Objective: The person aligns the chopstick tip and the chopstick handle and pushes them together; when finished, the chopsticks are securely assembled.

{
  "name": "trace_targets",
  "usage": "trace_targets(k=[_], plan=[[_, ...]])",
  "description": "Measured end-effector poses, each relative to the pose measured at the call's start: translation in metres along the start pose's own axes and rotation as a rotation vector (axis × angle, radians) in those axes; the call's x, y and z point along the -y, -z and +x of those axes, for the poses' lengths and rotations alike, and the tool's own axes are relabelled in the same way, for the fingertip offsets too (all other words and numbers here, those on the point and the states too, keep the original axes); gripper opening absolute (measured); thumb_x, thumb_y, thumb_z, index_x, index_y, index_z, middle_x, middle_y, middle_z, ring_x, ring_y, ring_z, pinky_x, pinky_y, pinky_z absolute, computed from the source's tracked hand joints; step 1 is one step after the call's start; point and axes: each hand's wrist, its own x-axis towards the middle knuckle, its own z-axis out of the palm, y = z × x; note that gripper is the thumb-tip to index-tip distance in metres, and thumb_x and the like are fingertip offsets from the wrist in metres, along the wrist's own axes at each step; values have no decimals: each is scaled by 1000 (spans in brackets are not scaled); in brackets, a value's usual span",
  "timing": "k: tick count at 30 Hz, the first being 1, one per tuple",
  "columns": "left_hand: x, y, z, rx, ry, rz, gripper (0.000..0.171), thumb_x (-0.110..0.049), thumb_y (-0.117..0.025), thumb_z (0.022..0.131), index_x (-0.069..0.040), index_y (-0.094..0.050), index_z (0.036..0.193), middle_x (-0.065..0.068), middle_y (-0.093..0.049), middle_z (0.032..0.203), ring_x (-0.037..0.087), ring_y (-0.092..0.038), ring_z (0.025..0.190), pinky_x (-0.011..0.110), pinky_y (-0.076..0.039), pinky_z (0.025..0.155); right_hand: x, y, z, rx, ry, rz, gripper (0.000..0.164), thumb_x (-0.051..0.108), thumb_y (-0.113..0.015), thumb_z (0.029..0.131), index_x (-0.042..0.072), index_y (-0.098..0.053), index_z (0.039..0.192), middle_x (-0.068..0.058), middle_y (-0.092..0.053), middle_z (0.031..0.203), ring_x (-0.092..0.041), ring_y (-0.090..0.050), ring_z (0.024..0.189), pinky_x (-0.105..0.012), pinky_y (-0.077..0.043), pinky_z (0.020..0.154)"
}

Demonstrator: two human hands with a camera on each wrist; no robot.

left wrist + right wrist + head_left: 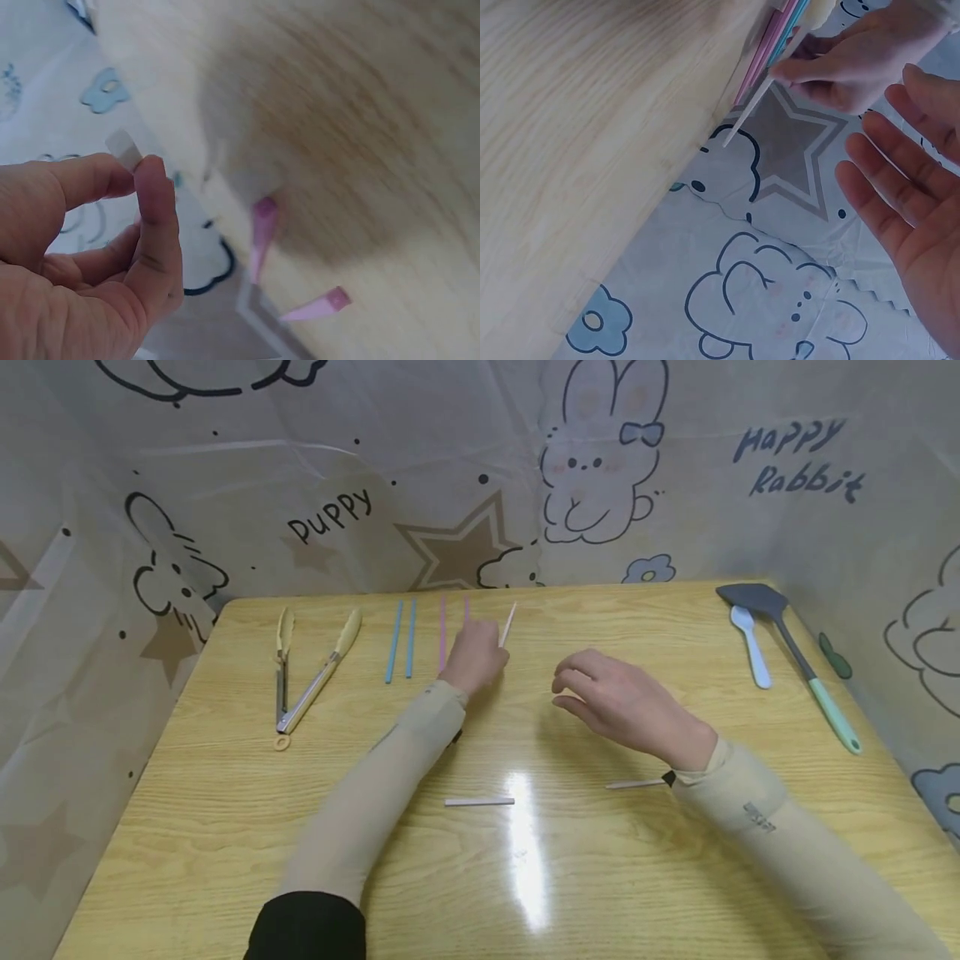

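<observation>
My left hand [477, 658] pinches a thin white stick [508, 625] between thumb and forefinger, over the far middle of the table. In the left wrist view, the short end of this white stick [124, 150] pokes out past the fingertips. Two pink sticks [442, 635] lie close by, partly covered by that hand in the head view. Left of them, two blue sticks [410, 639] lie side by side. My right hand [630, 700] hovers right of centre with loosely bent fingers, holding nothing. Nearer me lies another white stick [480, 802], and a further white stick [630, 785] shows beside the right wrist.
Spread metal tongs [311, 689] with cream tips lie on the left of the wooden table [420, 877]. At the far right are a turner [797, 647] with a mint handle and a light blue spoon [752, 647]. A printed cloth [435, 460] hangs around the back and sides.
</observation>
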Motion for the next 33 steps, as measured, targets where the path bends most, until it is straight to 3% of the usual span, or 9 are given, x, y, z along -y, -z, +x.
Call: trace_targets(k=[4, 8, 14, 21, 26, 33], plan=[[2, -5, 13, -35, 37, 27, 24, 10, -55, 87, -2, -52, 67, 6, -51, 57, 12, -47, 43, 19, -42, 40, 0, -1, -2, 7, -4, 8, 20, 8, -79, 84, 3, -65, 98, -9, -63, 101, -24, -62, 94, -37, -56, 75], [0, -10, 22, -49, 80, 34, 5, 9, -59, 88, 7, -63, 86, 14, -63, 76, 18, -60, 54, 19, -51, 46, 1, -2, -4, 14, -7, 13, 20, 7, -78, 84, 3, -65, 98, -9, -63, 102, -24, -62, 93, -37, -56, 74], [-4, -16, 31, -56, 121, 122, 14, 5, -62, 88, 10, -67, 101, 17, -67, 90, 23, -64, 70, 23, -55, 57, 2, -4, -6, 26, -15, 11, 18, 8, -77, 85, 3, -66, 99, -8, -63, 102, -22, -61, 94, -36, -56, 75], [0, -20, 38, -83, 230, 82, 9, 1, -65, 89, 6, -68, 96, 15, -68, 89, 24, -65, 71, 25, -56, 63, 3, -5, -8, 30, -15, 8, 18, 8, -77, 86, 3, -66, 98, -9, -62, 102, -23, -61, 94, -36, -56, 74], [0, -20, 41, -108, 233, 53, 5, -1, -67, 88, 4, -68, 89, 16, -68, 90, 26, -66, 76, 29, -58, 72, 3, -5, -10, 28, -22, 4, 17, 8, -77, 86, 3, -66, 98, -9, -62, 102, -23, -61, 93, -36, -56, 73], [-1, -21, 42, -109, 247, 24, 12, 2, -65, 89, 7, -67, 99, 18, -68, 91, 25, -68, 73, 23, -56, 58, 2, -5, -11, 28, -21, 9, 16, 7, -76, 86, 3, -66, 98, -9, -62, 102, -23, -61, 93, -37, -56, 74]])
